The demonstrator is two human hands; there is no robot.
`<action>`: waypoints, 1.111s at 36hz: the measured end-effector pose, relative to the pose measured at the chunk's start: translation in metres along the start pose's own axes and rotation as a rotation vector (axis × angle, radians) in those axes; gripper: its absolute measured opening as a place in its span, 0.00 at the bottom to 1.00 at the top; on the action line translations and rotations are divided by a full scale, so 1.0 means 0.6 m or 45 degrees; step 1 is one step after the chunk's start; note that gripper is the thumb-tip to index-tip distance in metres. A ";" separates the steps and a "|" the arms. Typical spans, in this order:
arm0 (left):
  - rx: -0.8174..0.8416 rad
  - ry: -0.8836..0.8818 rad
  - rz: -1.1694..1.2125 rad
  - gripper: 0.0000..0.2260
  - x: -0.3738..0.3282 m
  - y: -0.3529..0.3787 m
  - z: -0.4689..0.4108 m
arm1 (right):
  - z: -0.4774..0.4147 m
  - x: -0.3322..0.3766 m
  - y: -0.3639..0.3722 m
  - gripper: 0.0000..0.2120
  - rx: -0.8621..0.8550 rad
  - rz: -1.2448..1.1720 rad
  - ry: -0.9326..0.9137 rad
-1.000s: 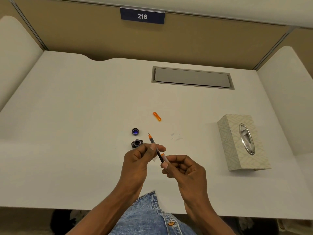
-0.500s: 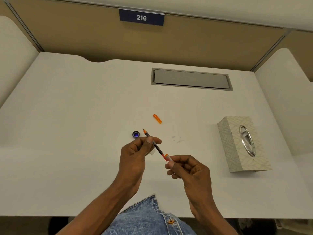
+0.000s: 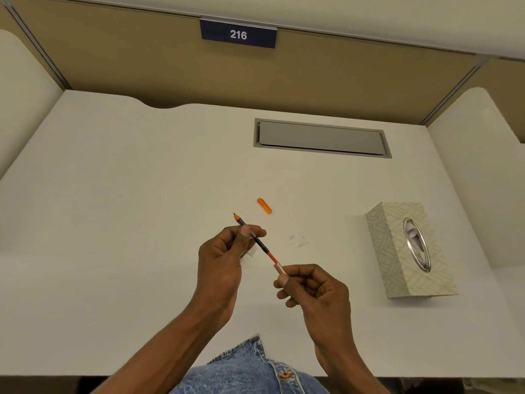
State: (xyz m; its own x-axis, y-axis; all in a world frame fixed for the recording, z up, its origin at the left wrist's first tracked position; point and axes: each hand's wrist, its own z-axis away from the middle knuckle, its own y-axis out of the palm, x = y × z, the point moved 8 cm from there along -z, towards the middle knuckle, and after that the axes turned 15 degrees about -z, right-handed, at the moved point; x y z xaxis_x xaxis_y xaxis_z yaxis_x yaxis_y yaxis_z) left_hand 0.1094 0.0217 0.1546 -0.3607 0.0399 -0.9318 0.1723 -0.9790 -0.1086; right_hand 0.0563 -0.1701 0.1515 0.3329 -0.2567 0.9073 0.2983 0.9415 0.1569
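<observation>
Left hand (image 3: 220, 261): thumb and fingers are closed in a narrow pinch on the upper barrel of the pen (image 3: 262, 245); the pen is held above the desk (image 3: 113, 223), tip pointing to 11 o'clock. A white scrap (image 3: 251, 253) is seen just under this hand; whether it is gripped or merely lying there cannot be told. Orange cap (image 3: 264, 206): loose on the desk at 1 o'clock from the tip, near but apart. Right hand (image 3: 315, 291): thumb and forefinger are pinched on the clear tail end, at 5 o'clock from the left hand.

Step judged: the slim pen is being worked between the two pinches. Force is best kept along the pen's axis; the thin tube should not be bent; the tip is best kept off the fingers and over the scrap, so that any ink is caught.

Containers: the pen tube reads dark above, red below, clear at the tail; fill level not determinable. Hatch (image 3: 321, 137) at 12 o'clock: closed; contents hidden. Tissue box (image 3: 389, 251) at 3 o'clock: white tissue (image 3: 416, 243) is visible in the oval opening.
</observation>
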 end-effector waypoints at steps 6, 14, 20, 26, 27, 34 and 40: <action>-0.002 -0.025 0.007 0.12 0.008 0.002 -0.007 | -0.004 0.003 0.002 0.06 -0.009 0.015 0.024; 0.008 -0.035 0.010 0.12 0.016 0.004 -0.008 | -0.010 0.008 0.003 0.07 -0.006 0.038 0.027; 0.048 -0.043 -0.014 0.12 0.024 0.009 -0.006 | -0.014 0.011 0.012 0.09 0.003 0.021 0.034; 0.096 -0.041 -0.087 0.12 0.027 0.015 -0.004 | -0.017 0.008 0.021 0.08 0.028 0.013 0.035; 0.105 -0.042 -0.103 0.12 0.027 0.017 -0.003 | -0.018 0.008 0.023 0.08 0.029 0.010 0.033; 0.142 -0.059 -0.122 0.13 0.032 0.024 0.000 | -0.024 0.005 0.028 0.08 0.017 -0.032 0.031; 0.112 -0.077 -0.126 0.12 0.034 0.017 -0.007 | -0.028 0.001 0.026 0.11 -0.016 0.072 -0.008</action>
State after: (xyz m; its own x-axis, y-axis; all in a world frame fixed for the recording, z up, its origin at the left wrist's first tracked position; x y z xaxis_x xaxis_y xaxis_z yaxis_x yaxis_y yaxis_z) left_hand 0.1078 0.0135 0.1331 -0.4268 0.1273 -0.8953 0.0534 -0.9848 -0.1654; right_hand 0.0760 -0.1595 0.1479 0.3440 -0.2014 0.9171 0.2901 0.9517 0.1002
